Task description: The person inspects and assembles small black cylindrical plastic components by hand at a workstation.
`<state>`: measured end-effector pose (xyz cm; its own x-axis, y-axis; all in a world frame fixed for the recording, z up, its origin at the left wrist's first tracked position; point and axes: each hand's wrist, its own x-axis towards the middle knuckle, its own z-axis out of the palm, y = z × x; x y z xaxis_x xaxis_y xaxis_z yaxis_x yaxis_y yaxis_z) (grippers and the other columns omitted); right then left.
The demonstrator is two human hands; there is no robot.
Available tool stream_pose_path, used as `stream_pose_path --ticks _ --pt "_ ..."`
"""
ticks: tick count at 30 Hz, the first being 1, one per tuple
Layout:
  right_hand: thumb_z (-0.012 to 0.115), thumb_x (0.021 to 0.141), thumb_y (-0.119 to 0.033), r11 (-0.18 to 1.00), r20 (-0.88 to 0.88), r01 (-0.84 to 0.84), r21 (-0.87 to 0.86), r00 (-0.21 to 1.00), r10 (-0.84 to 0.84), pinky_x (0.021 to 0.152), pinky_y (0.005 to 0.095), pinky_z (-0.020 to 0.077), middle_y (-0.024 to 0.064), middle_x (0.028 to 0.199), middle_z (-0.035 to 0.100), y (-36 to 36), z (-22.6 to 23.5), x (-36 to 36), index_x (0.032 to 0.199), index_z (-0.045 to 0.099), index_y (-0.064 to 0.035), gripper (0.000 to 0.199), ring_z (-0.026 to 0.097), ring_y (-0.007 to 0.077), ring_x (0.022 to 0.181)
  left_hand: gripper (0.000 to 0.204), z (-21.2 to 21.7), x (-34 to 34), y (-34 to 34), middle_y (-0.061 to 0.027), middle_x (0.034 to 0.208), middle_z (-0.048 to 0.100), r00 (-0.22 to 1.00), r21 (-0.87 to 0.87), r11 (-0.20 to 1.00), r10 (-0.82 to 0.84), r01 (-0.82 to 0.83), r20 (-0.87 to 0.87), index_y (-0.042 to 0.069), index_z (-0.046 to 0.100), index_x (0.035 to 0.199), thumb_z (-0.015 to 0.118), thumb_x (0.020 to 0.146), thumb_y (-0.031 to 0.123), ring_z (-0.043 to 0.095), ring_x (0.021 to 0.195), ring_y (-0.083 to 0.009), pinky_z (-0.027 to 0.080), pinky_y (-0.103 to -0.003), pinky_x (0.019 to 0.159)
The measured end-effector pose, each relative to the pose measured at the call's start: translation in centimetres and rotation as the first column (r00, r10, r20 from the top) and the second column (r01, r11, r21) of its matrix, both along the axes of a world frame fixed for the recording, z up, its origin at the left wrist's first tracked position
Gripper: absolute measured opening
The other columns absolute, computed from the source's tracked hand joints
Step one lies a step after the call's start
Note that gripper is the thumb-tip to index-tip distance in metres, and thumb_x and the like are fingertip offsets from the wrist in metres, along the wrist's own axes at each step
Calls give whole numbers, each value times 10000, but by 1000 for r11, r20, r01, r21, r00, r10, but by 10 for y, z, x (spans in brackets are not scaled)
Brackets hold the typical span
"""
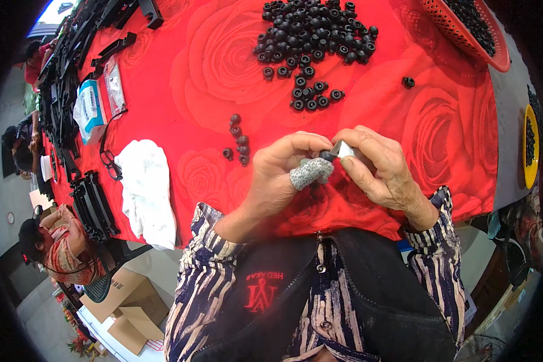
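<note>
Pinching a small black part (pixel 326 155) right of frame centre, your left hand (pixel 277 169) has it at the fingertips (pixel 323 143); your right hand (pixel 381 170) clasps a silvery piece (pixel 344 149) just beside it, both pieces partly hidden.

Our L hand (pixel 277 172) & R hand (pixel 377 163) nearly meet at fingertips; no room btwn there. Black cap heap (pixel 314 33) blocks us far ctr; bare strip of red tablecloth (pixel 205 66) this side. R of our R hand: wide room, 1 loose cap (pixel 408 82) farther up, then red basket (pixel 449 27) in corner. To L: few caps (pixel 242 140), then white cloth (pixel 146 190).
</note>
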<state>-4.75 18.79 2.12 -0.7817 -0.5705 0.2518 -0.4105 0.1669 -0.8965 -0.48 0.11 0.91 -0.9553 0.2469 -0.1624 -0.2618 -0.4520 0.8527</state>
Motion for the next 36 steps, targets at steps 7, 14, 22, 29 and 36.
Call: stream_pose_path --ticks 7,14,22,29,36 --pt "579 775 -12 1000 -11 15 -5 1000 -15 493 325 379 122 688 482 -1 -2 0 999 525 41 236 494 232 553 226 2 -1 -1 -81 941 576 1000 14 1000 -14 14 22 -46 541 1060 585 840 -17 573 777 -104 497 -224 652" --pt "579 774 -10 999 -30 35 19 999 -34 496 331 386 127 691 486 -1 -1 0 998 526 42 236 497 240 558 232 1 -1 0 -77 947 579 1000 -7 1000 -8 8 5 -42 539 1067 586 844 -5 571 792 -99 503 -223 657" --pt "586 773 -19 999 -25 32 30 999 -32 509 341 397 138 700 496 -1 -1 0 995 528 42 238 512 260 574 235 0 -1 -1 -73 949 581 1000 -38 999 -29 30 5 -35 539 1073 589 849 14 574 802 -93 510 -221 663" --pt "586 770 -13 998 -11 17 68 1000 -16 518 346 403 139 699 500 0 2 0 995 527 43 239 520 268 585 229 1 -1 -1 -63 947 580 999 -78 996 -36 36 -5 -31 543 1067 591 852 29 570 808 -86 511 -221 665" --pt "586 754 5 998 -26 -9 57 1000 10 532 356 410 141 702 508 1 1 -3 974 538 34 227 528 285 599 224 5 -1 -2 -54 934 579 998 -69 996 -55 57 31 -26 545 1064 591 860 56 565 798 -79 502 -220 654"
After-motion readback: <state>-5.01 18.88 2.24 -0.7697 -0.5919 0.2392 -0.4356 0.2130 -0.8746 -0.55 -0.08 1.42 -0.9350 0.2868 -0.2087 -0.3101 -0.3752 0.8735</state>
